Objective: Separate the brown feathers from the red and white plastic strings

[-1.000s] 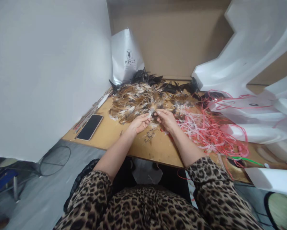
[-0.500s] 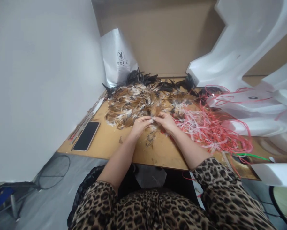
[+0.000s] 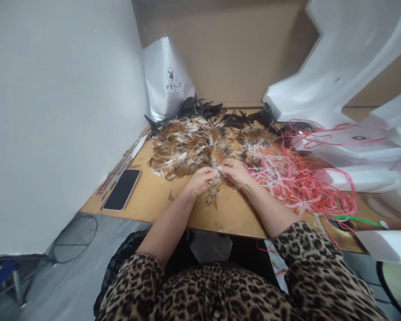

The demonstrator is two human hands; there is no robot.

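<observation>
Behind the feathers (image 3: 193,142), "PPGZ" bag (image 3: 167,78)

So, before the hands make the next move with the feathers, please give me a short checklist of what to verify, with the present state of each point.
1. Both hands meet at the small feather bunch: left hand, right hand - ok.
2. Grip on the bunch is firm - cannot tell, fingertips hide it.
3. Feather pile lies just beyond the hands - ok.
4. Red and pink strips kept apart from the feathers - not ok, they overlap beside the right hand.
5. Phone lies away from the pile - ok.
</observation>
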